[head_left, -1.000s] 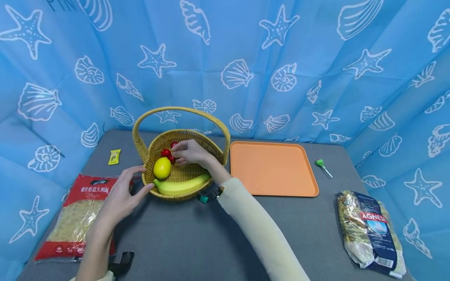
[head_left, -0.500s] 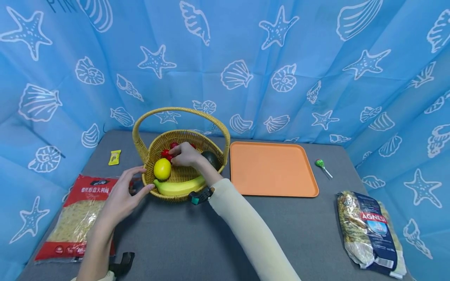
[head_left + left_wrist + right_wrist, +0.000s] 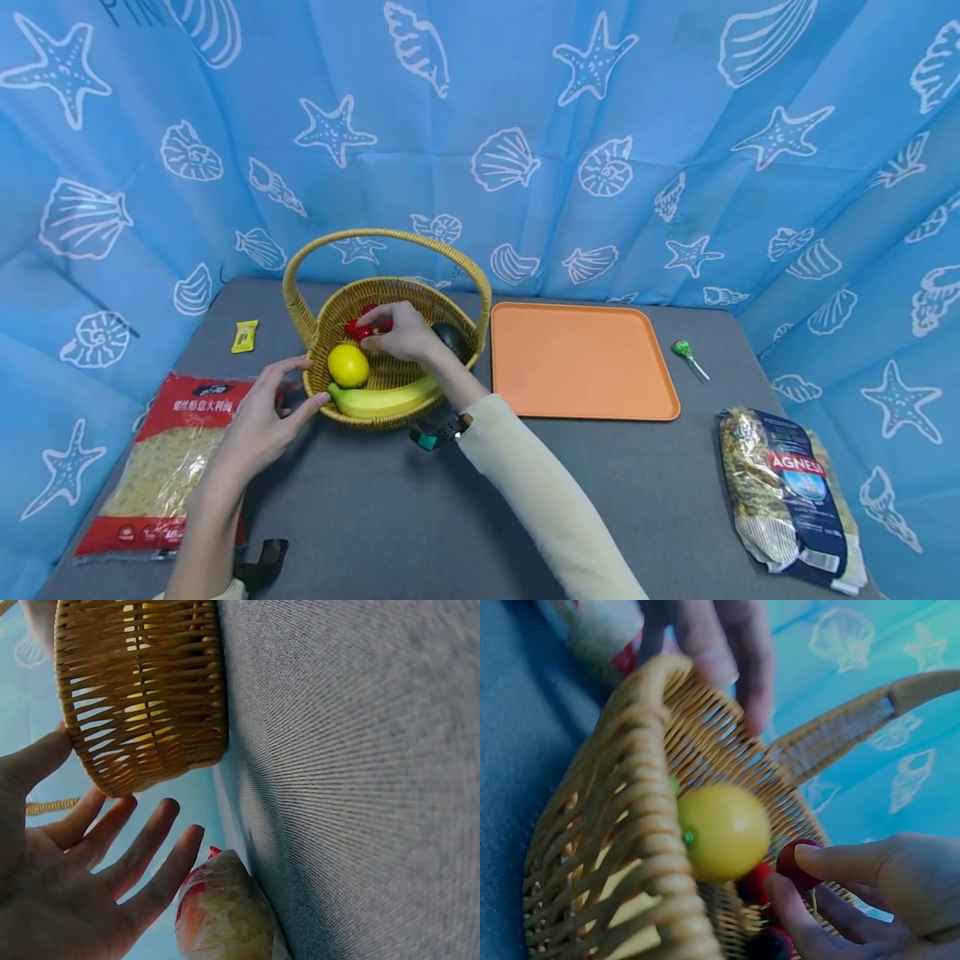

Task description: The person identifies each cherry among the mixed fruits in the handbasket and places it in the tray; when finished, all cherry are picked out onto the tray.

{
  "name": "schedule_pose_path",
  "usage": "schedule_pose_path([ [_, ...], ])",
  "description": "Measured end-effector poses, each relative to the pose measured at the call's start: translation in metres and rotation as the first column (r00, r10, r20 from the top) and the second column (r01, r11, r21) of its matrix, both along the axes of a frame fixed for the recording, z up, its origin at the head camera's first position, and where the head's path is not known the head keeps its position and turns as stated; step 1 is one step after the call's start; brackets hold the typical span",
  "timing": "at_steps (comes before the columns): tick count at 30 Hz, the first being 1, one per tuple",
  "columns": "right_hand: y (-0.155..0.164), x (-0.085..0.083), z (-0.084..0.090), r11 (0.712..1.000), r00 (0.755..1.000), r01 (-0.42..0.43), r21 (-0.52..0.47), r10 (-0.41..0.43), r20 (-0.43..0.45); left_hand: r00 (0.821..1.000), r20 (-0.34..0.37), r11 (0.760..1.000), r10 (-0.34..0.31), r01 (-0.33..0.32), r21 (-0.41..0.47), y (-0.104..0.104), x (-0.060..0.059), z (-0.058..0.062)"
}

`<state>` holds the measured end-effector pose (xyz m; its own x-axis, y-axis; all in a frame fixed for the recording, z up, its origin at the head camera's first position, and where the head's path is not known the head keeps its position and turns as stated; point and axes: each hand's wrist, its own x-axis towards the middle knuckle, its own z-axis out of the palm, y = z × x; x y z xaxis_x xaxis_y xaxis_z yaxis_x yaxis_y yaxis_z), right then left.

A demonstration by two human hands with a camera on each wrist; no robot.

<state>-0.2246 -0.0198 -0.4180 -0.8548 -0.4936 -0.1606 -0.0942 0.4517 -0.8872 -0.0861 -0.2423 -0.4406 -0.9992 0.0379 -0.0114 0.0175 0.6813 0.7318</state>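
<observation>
While the basket [image 3: 649, 802] holds lemon [image 3: 348, 366] and banana [image 3: 384, 401], right hand [image 3: 406, 335] pinches cherry [image 3: 789, 862], left hand [image 3: 262, 419] splayed

Fruit [image 3: 787, 865] red; lemon [image 3: 348, 367] yellow; basket [image 3: 390, 368] tan; tray [image 3: 581, 360] orange; curtain [image 3: 525, 75] blue with white shells [image 3: 504, 160].

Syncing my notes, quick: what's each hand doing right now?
Left hand: open, fingers touching the basket.
Right hand: closed, pinching a small red fruit.

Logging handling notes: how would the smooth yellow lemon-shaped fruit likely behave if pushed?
The smooth yellow lemon-shaped fruit would probably roll, being rounded. Its shiny surface may feel slippery. The raised wall of the tan wicker basket should likely keep it from rolling far.
</observation>
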Motion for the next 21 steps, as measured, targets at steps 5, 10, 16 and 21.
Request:
schedule_pose_path([
  [5,0.02,0.012,0.01,0.996,0.997,-0.058,-0.074,0.054,-0.056,1.0,0.005,1.0,-0.003,0.003,0.01,-0.001,0.0,-0.001],
  [10,0.045,0.032,0.027,0.981,0.989,-0.129,-0.148,0.115,-0.098,1.0,0.01,1.0,0.0,0.0,0.021,-0.001,0.0,0.0],
  [16,0.089,0.062,0.047,0.956,0.982,-0.175,-0.237,0.151,-0.117,1.0,0.014,1.0,0.009,-0.009,0.024,0.001,0.0,0.001],
  [21,0.134,0.077,0.055,0.966,0.968,-0.138,-0.22,0.084,-0.237,1.0,0.026,1.0,0.016,-0.016,0.021,0.001,0.0,0.001],
])
